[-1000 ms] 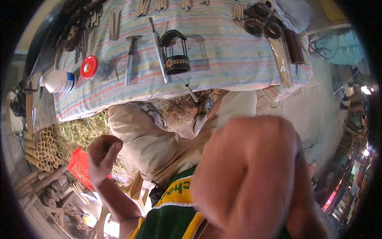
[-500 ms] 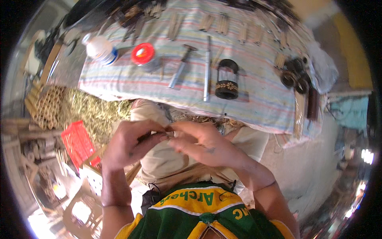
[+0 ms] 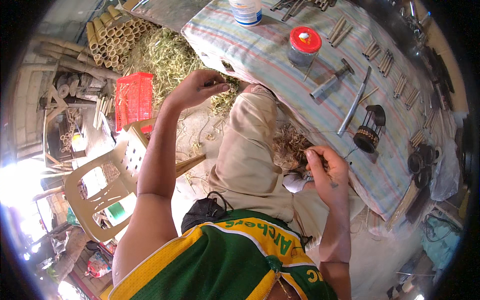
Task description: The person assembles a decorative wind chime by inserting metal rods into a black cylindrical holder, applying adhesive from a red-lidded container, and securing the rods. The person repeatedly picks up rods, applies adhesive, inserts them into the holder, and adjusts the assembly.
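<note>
My left hand (image 3: 202, 89) is raised out to the left, over the floor beside the table's corner. Its fingers are curled toward the thumb in a pinch; whatever they hold is too small to make out. My right hand (image 3: 327, 172) is near the table's front edge, its fingers bent in against the thumb, and what is between them is hidden. Nearest to it on the striped cloth (image 3: 320, 112) stands a black openwork cylinder (image 3: 367, 139) with a patterned band. A long metal blade (image 3: 355, 102) and a hammer (image 3: 332, 79) lie beyond.
A red-lidded jar (image 3: 304, 47), a white tub (image 3: 246, 12) and several bundles of short sticks (image 3: 386, 61) are on the table. Dark rings (image 3: 422, 160) sit at its right end. To the left are a beige plastic chair (image 3: 80, 185), a red crate (image 3: 134, 100), shavings (image 3: 167, 60) and stacked bamboo tubes (image 3: 112, 42).
My hands, together over my lap before, have moved well apart: the left outward to the left, the right toward the right. The view has turned left, bringing in more chair and floor.
</note>
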`<state>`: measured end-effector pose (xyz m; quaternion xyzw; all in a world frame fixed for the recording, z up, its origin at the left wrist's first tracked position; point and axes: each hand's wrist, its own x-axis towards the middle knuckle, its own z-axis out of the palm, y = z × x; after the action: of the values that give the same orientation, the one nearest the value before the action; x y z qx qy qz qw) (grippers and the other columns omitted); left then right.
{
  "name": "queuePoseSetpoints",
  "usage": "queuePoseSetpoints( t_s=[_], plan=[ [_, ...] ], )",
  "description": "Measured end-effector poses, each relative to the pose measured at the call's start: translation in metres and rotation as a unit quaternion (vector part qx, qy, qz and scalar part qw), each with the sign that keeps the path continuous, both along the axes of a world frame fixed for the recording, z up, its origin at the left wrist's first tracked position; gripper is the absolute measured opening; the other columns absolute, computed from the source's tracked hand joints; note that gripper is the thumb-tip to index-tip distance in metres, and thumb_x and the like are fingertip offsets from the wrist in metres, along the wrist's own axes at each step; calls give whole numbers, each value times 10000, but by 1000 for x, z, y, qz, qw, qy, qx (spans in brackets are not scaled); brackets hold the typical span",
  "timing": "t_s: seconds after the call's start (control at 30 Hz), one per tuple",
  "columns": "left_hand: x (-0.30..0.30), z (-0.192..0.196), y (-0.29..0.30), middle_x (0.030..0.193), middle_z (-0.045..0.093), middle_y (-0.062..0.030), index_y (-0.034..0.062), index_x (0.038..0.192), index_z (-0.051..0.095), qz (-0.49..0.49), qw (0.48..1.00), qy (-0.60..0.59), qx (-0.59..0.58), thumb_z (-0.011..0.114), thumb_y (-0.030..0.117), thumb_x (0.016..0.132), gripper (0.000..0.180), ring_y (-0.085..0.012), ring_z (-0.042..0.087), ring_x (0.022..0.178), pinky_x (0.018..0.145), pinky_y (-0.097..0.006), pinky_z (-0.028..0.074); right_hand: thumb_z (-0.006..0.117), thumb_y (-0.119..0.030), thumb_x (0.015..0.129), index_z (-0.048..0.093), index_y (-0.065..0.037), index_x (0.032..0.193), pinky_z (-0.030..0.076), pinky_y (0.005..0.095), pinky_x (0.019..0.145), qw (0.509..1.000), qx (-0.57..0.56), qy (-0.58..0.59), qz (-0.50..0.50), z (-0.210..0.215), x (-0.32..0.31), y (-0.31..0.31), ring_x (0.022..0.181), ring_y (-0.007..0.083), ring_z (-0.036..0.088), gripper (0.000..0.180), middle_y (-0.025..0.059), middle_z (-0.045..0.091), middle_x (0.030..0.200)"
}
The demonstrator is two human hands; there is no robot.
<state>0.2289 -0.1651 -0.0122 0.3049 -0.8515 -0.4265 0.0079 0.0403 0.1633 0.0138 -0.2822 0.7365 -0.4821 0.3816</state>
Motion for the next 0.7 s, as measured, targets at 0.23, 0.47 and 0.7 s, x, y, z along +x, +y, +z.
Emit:
queuePoseSetpoints(
  t_s=[0.23,0.47,0.7],
  plan=[
    [18,-21,13,770,577,-46,95,979,574,306,802,265,440,629,249,970,164,-138,507,578,435,-268,404,682,-217,961,696,-4,1061,433,246,526,991,-33,102,81,2,-28,1,680,52,549,236,11,636,802],
    [7,-1,70,729,527,-71,64,871,499,149,728,407,532,559,181,989,177,-158,475,480,419,-280,417,679,-260,941,711,-31,1095,438,259,554,937,1,340,-82,34,-209,-46,622,74,543,277,13,663,787],
    [7,7,98,852,685,-114,-29,1182,661,60,979,164,106,614,-17,929,258,-171,671,754,689,-303,547,696,-356,848,746,-8,894,573,366,609,930,164,307,-118,0,-317,-142,611,226,701,354,144,725,777]
  ],
)
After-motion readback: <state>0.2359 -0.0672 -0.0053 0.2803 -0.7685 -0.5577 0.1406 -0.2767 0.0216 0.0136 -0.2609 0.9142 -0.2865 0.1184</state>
